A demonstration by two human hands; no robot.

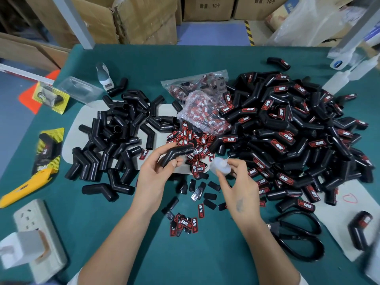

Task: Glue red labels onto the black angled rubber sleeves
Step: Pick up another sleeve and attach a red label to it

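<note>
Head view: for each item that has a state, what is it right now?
Left hand: holds a sleeve.
Held sleeve: unlabelled, glue smeared on its upper arm.
Right hand: grips the glue bottle.
Glue bottle: tilted, nozzle towards the sleeve.
Left sleeve pile: unlabelled.
Right sleeve pile: labelled.
Label bag: open, labels spilling out.
Scissors: closed, lying flat.

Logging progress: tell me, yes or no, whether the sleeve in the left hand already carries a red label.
No: the sleeve held by the left hand shows bare black rubber.
</note>
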